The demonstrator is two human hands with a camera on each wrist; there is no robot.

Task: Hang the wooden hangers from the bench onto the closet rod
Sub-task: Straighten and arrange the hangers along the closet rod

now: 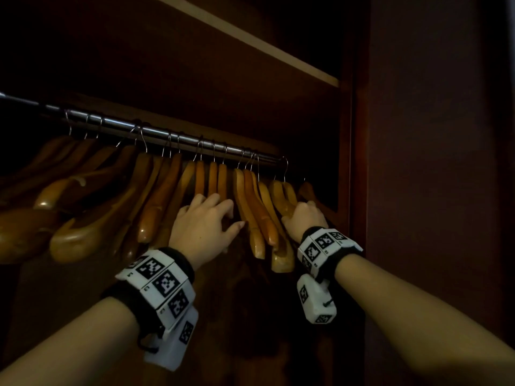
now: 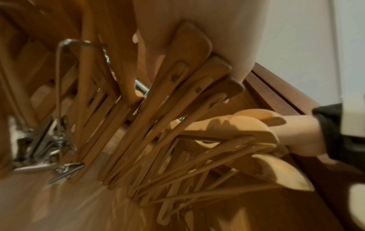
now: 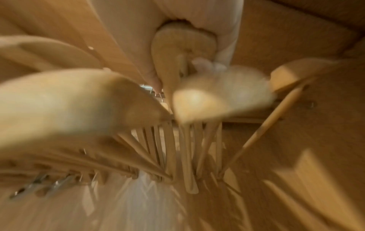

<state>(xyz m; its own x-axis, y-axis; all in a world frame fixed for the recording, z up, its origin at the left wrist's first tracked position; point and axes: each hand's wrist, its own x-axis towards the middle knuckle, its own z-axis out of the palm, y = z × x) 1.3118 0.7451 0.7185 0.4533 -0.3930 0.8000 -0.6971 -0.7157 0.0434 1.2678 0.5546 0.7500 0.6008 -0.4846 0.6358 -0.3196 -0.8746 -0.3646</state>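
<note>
Many brown wooden hangers (image 1: 167,196) hang on the shiny metal closet rod (image 1: 156,135) above both grips, long arms pointing down toward the viewer. The left grip (image 1: 204,227), fingers spread, pushes between them. The right grip (image 1: 305,218) curls around one hanger's arm (image 1: 282,199) inside a dark wooden closet (image 1: 345,135).

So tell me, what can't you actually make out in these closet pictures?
- Bench: in no view.
- Right hand grip: head view shows only its back among the wooden hangers; right wrist view is motion-blurred.
- Left hand fingertips: hidden behind hangers.
- Closet rod: left end cut by the frame edge.
- Closet below the hangers: too dark.
</note>
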